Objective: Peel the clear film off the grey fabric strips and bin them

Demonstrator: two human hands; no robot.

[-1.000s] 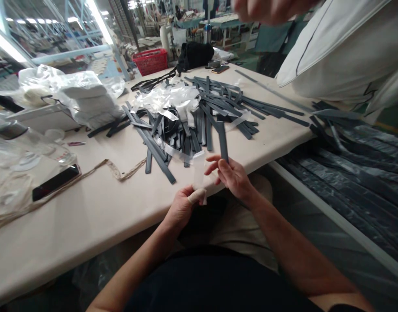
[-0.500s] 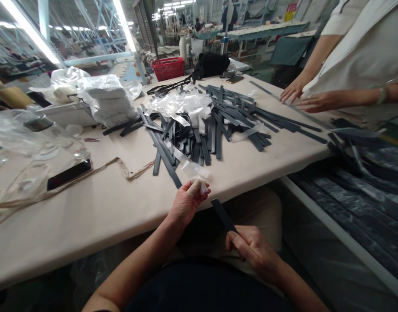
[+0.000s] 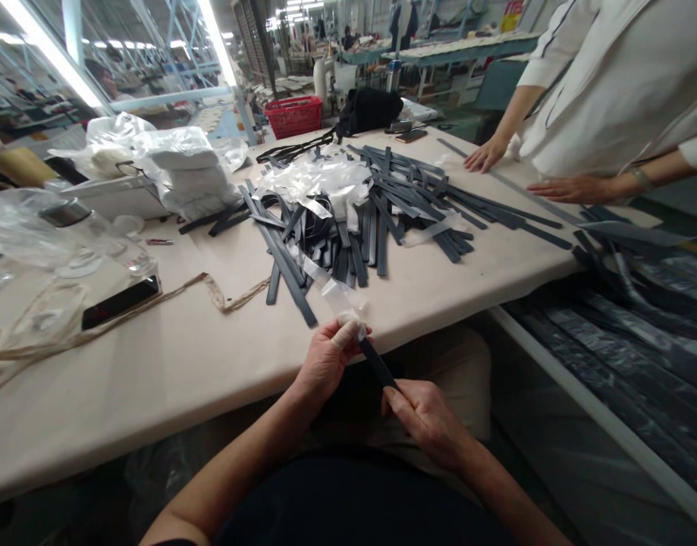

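At the table's front edge my left hand (image 3: pixel 331 350) pinches the end of a clear plastic sleeve (image 3: pixel 337 296), its thumb wrapped in a pale cover. Lower and to the right, my right hand (image 3: pixel 422 413) grips a dark strip (image 3: pixel 376 364). That strip's far tip meets the plastic at my left fingers; how far it reaches inside is hidden by them. Just beyond my hands lies a heap of dark strips (image 3: pixel 382 243) with crumpled clear plastic (image 3: pixel 319 180) on top.
A phone (image 3: pixel 121 302) and a beige cord (image 3: pixel 228 302) lie on the table (image 3: pixel 211 379) to the left, near a glass jar (image 3: pixel 137 258). Plastic-wrapped bundles (image 3: pixel 186 171) stand behind. A co-worker's hands (image 3: pixel 488 154) rest on a long strip at right. More dark strips (image 3: pixel 621 326) lie lower right.
My right hand has moved up and left, bringing the strip's tip from apart to the plastic in my left hand. The co-worker's nearer-centre hand has shifted left along the table.
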